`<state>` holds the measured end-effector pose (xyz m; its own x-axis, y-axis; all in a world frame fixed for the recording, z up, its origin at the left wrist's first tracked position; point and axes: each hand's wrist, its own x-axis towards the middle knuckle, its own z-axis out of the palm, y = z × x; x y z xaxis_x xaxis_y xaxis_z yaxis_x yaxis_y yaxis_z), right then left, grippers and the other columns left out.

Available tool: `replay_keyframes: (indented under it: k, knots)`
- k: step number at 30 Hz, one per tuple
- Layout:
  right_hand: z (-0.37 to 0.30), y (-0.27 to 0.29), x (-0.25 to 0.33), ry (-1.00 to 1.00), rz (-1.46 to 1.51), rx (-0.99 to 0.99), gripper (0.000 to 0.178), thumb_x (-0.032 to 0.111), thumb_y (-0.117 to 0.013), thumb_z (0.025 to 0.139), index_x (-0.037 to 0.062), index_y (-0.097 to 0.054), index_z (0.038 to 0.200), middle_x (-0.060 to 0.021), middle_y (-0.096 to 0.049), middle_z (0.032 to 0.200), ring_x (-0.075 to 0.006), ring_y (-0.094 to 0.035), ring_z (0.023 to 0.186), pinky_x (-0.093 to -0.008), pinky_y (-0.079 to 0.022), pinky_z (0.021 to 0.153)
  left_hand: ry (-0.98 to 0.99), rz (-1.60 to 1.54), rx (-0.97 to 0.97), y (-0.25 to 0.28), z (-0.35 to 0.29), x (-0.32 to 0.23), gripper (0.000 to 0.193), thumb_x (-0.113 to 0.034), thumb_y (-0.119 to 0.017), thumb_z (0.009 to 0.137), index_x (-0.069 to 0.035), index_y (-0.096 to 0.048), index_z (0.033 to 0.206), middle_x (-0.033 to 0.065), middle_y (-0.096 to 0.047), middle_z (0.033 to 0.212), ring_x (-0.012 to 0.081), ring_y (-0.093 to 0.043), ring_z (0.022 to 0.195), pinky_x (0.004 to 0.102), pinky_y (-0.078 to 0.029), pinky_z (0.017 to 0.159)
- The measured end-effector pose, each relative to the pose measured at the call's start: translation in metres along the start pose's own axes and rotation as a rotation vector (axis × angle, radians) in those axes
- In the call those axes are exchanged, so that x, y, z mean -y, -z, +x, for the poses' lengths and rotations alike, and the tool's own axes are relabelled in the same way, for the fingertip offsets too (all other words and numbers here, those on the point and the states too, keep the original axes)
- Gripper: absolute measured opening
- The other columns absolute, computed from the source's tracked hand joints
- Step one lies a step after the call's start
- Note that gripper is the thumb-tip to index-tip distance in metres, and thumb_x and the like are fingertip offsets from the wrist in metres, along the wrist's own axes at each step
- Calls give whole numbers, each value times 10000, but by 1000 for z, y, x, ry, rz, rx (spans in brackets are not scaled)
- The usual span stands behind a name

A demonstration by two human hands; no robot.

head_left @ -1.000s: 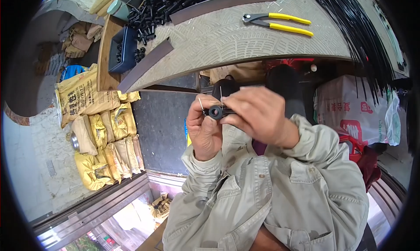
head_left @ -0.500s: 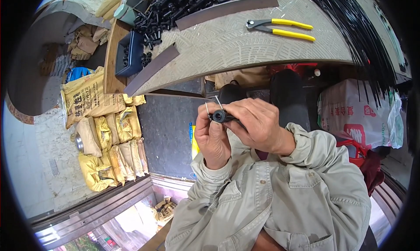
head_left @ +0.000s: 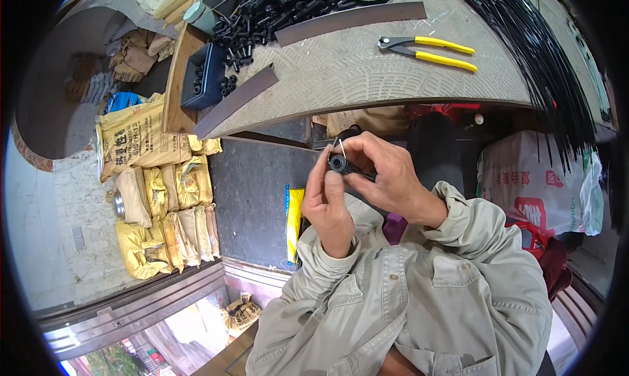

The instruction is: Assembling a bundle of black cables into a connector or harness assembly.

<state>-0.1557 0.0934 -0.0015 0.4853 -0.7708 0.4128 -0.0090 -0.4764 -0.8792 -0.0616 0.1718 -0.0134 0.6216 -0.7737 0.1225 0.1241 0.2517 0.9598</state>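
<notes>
Both hands meet in front of my shirt around a small black tubular part [head_left: 338, 164], its round, hollow end facing up. My left hand [head_left: 329, 212] pinches it between thumb and fingers from the left. From the right, my right hand [head_left: 396, 179] closes on the same part, its fingers hiding much of the length. A thin, pale pin [head_left: 342, 148] sticks up beside the round end. Beyond my hands, end-cutting pincers [head_left: 442, 51] with yellow handles lie on the worktable [head_left: 354, 78], touched by neither hand.
Black tubular parts [head_left: 275, 16] are heaped at the table's far left, near a blue bin [head_left: 213, 81]. Two dark strips [head_left: 354, 21] lie on the tabletop. Long black rods [head_left: 537, 55] overhang its right end. Packed sacks [head_left: 141, 140] stand left; a white bag [head_left: 524, 173] sits right.
My hands have moved slightly toward the table with the black part. Two pale pins stood out before; one shows plainly now. The view has shifted a little.
</notes>
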Motion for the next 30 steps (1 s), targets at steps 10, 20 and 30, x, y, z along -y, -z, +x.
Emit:
replay_keyframes:
  k: [10,20,30]
  knots:
    - [-16,-8,-14,576,-153,-136,430,65,-702,670,47,-557,1074,-128,-571,931,-241,-594,696,-295,-485,570,-219,113,204,8,2,-21,373,-17,-447,886,84,-394,1241,212,-557,1150,249,-537,1082,320,-391,941]
    - [-18,-17,-23,353,64,-31,307,-56,-631,671,15,-631,970,-96,-622,831,-233,-605,692,-300,-483,573,-425,431,397,25,13,-38,346,-174,-512,878,73,-442,1110,235,-606,1024,281,-567,1052,490,-169,1064]
    - [-14,-4,-37,200,325,260,295,-68,-652,661,6,-631,945,-127,-630,834,-252,-615,723,-289,-473,626,-359,312,549,25,26,-31,342,-267,-633,811,22,-554,975,161,-660,853,318,-615,947,533,-170,1048]
